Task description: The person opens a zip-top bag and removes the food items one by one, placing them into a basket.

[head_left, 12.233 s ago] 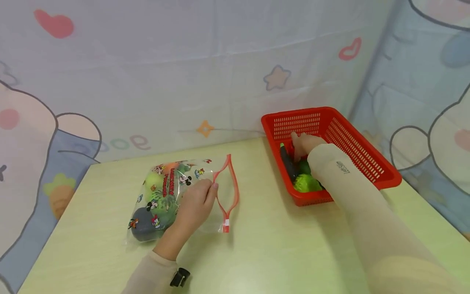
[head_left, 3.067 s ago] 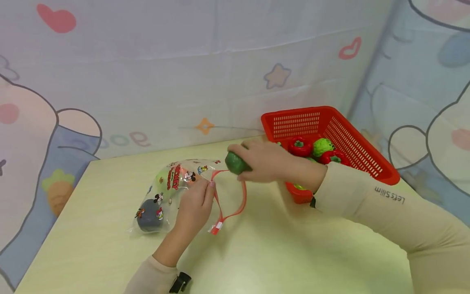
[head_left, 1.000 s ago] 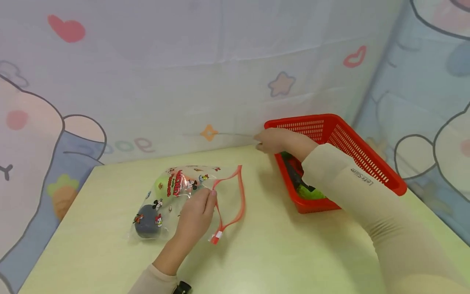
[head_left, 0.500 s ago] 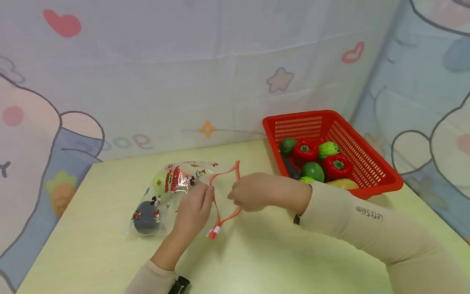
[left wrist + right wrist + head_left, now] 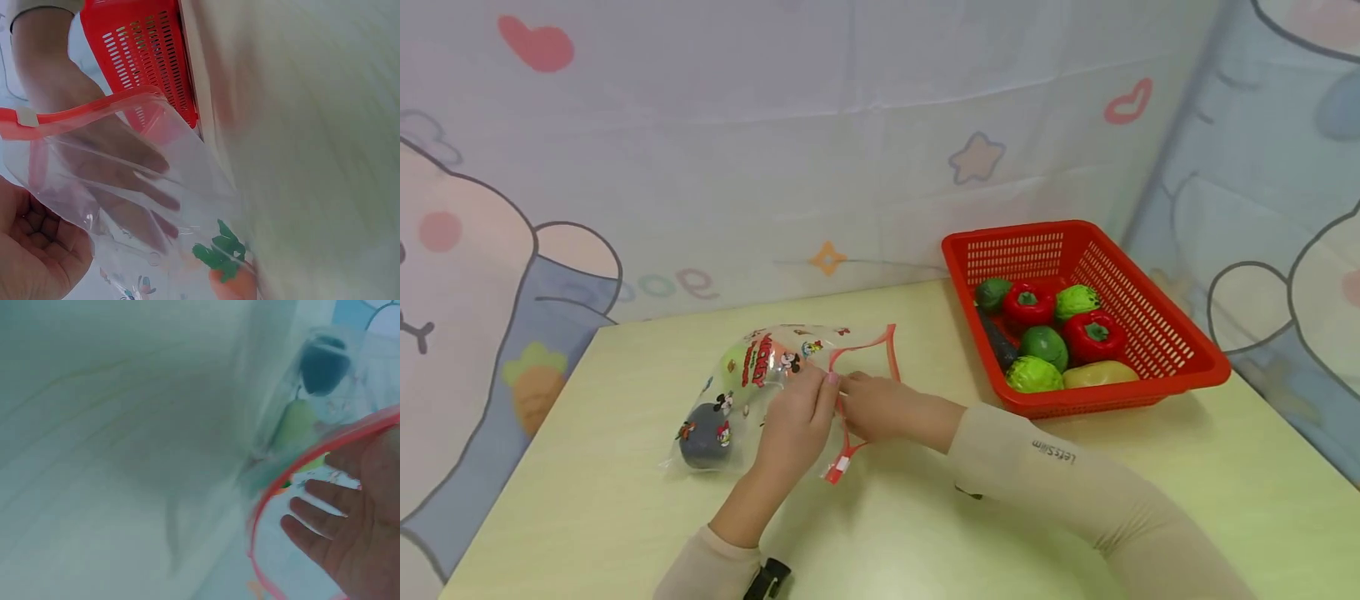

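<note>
A clear zip bag (image 5: 748, 412) with a red zip edge and cartoon prints lies on the table, its mouth held apart. My left hand (image 5: 797, 417) grips the near layer of its mouth. My right hand (image 5: 880, 406) reaches in through the opening. The left wrist view shows its fingers (image 5: 140, 184) stretched out behind the plastic, touching no item there. Inside the bag are a dark grey rounded item (image 5: 705, 437), a green pear-shaped item (image 5: 297, 428) and an orange item with green leaves (image 5: 234, 284), resembling a carrot top.
Right of the bag stands a red slotted basket (image 5: 1213, 367). It holds red bell peppers (image 5: 1095, 335), dark green round vegetables (image 5: 1043, 347), bumpy light green ones (image 5: 1034, 375), a long dark one (image 5: 997, 337) and a yellowish oblong (image 5: 1101, 374). A printed cloth (image 5: 737, 183) hangs behind the table.
My right hand carried a dark green vegetable from the bag to the basket's back left corner, then came back empty into the bag. The basket is fuller; my left hand stays on the bag.
</note>
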`<state>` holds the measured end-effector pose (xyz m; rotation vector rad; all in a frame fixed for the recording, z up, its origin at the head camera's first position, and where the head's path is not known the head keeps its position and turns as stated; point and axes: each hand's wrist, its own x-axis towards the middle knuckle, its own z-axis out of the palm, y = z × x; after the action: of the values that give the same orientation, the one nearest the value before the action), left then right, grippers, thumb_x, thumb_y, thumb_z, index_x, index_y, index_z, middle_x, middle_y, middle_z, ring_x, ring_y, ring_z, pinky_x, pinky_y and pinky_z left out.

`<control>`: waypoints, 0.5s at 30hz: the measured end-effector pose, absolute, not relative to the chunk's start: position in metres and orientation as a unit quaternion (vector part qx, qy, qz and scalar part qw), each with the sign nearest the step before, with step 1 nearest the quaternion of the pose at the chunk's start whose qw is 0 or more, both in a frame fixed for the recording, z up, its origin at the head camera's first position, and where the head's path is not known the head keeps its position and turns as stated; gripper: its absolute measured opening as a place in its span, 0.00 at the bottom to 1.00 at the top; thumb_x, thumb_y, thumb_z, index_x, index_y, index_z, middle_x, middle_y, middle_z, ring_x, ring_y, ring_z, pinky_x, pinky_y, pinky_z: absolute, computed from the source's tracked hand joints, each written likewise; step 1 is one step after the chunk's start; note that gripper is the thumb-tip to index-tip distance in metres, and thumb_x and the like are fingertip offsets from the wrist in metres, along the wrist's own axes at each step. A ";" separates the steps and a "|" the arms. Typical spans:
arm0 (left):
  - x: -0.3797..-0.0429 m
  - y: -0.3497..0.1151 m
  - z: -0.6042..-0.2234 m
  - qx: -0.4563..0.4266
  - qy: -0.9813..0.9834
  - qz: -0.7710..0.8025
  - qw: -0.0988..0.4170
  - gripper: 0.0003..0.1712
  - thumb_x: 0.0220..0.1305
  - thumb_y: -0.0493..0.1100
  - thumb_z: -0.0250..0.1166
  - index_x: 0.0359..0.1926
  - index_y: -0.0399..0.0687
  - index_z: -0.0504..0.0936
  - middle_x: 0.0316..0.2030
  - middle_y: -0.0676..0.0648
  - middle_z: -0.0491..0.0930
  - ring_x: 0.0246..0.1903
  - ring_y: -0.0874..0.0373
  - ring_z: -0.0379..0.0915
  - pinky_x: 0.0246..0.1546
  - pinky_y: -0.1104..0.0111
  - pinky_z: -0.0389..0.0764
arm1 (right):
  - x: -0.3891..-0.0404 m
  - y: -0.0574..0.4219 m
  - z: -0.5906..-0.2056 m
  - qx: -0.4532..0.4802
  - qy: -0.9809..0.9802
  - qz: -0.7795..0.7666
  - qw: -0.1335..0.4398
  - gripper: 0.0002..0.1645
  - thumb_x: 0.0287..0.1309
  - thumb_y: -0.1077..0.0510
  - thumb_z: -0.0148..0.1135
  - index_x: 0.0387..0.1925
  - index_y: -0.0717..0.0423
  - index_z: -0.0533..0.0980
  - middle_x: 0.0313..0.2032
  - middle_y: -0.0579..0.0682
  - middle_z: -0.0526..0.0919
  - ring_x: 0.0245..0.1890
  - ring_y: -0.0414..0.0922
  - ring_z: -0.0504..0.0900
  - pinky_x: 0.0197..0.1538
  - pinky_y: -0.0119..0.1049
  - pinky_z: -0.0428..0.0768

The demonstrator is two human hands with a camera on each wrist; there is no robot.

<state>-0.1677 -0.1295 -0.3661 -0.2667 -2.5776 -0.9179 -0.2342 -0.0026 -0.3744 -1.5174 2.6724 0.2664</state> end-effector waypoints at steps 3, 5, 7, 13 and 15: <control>-0.167 -0.130 -0.367 -0.090 -0.919 -0.336 0.183 0.16 0.69 0.42 0.48 0.22 0.46 0.67 0.18 0.51 0.64 0.21 0.61 0.57 0.24 0.70 0.64 | -0.244 -0.011 -0.383 -0.487 0.871 0.056 0.041 0.25 0.63 0.49 0.52 0.59 0.55 0.70 0.62 0.48 0.68 0.61 0.45 0.66 0.63 0.34 0.65; -0.167 -0.130 -0.368 -0.089 -0.920 -0.336 0.181 0.16 0.69 0.43 0.48 0.22 0.46 0.66 0.18 0.52 0.63 0.21 0.61 0.56 0.23 0.71 0.63 | -0.248 -0.017 -0.386 -0.463 0.882 0.041 0.081 0.30 0.63 0.47 0.51 0.65 0.52 0.63 0.65 0.47 0.64 0.64 0.44 0.61 0.65 0.35 0.61; -0.167 -0.130 -0.368 -0.093 -0.920 -0.331 0.188 0.16 0.69 0.42 0.49 0.22 0.46 0.66 0.18 0.52 0.62 0.21 0.61 0.55 0.23 0.71 0.62 | -0.253 -0.025 -0.389 -0.418 0.900 0.021 0.123 0.32 0.63 0.48 0.50 0.67 0.49 0.59 0.66 0.46 0.62 0.65 0.44 0.59 0.66 0.35 0.59; -0.166 -0.124 -0.371 -0.120 -0.917 -0.308 0.223 0.15 0.67 0.40 0.51 0.21 0.46 0.66 0.18 0.52 0.62 0.21 0.61 0.56 0.24 0.72 0.62 | -0.287 -0.042 -0.433 -0.371 0.911 -0.122 0.128 0.27 0.65 0.55 0.49 0.65 0.48 0.62 0.64 0.43 0.65 0.64 0.38 0.62 0.67 0.28 0.56; -0.165 -0.121 -0.372 -0.126 -0.917 -0.307 0.223 0.14 0.66 0.40 0.51 0.22 0.47 0.67 0.18 0.53 0.63 0.21 0.61 0.57 0.24 0.72 0.63 | -0.304 -0.045 -0.458 -0.374 0.903 -0.162 0.133 0.26 0.67 0.55 0.46 0.66 0.45 0.60 0.65 0.41 0.64 0.65 0.35 0.60 0.67 0.26 0.54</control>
<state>-0.1649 -0.1209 -0.3721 -0.3467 -2.5311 -0.8470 -0.3036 -0.0450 -0.4583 -1.0852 2.6193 -0.4708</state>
